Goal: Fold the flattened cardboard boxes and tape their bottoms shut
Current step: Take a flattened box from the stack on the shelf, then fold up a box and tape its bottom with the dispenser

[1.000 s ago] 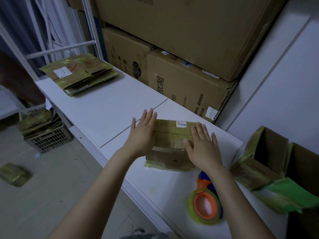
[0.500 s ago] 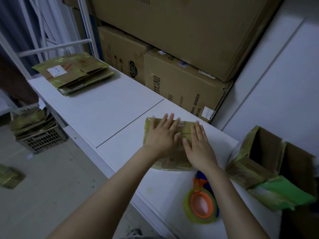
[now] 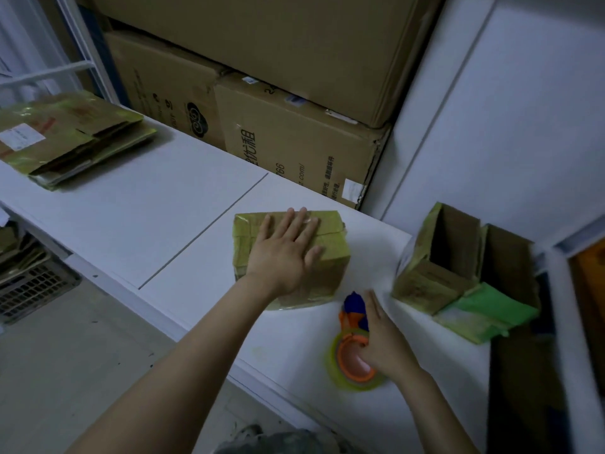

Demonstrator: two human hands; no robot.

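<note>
The box (image 3: 329,226), at the table's (image 3: 163,208) centre, is pressed down by the left hand (image 3: 281,257), fingers straight and spread wide. At the box's 5 o'clock, the tape dispenser (image 3: 350,355) is covered by the blurred right hand (image 3: 383,345); whether it is gripped cannot be told. Flattened boxes (image 3: 65,136) are stacked at 10 o'clock.

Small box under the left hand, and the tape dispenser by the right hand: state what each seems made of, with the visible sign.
Small box: cardboard, matte brown with creased edges, under shiny yellow-green tape strips that catch light. Tape dispenser: probably hard plastic, smooth orange and blue; motion blur leaves it open. Its tape roll looks like translucent yellowish film.
</note>
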